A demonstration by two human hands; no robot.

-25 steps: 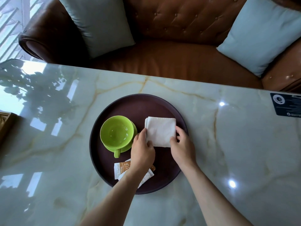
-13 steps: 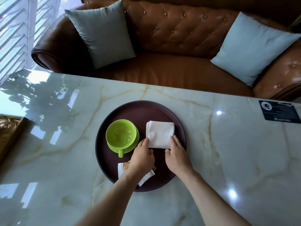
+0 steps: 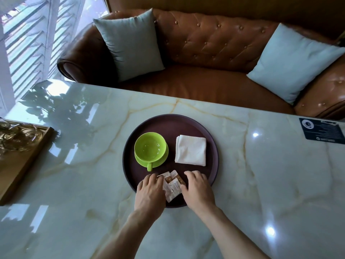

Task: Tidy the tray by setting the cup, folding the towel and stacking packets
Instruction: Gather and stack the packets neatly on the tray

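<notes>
Cup (image 3: 150, 148) is set: glossy lime green, round, upright on its matching saucer (image 3: 162, 157) at the tray's left side, handle toward you. Towel (image 3: 190, 152) is done too: soft white cloth folded to a neat square, lying flat at the tray's right side, clear of the cup. Packets (image 3: 172, 185) are what's left: thin flat paper sachets, white with orange-brown print, fanned and overlapping at the tray's near edge, not squared yet. Your left hand (image 3: 150, 192) lies fingers down on their left edge, your right hand (image 3: 198, 188) touches their right edge with fingers curled; both look like they're nudging, neither is pinching a packet as far as I can tell. Tray (image 3: 211, 166) is round, matte dark plum with a low rim, at the near middle of the polished marble table (image 3: 280, 184).
</notes>
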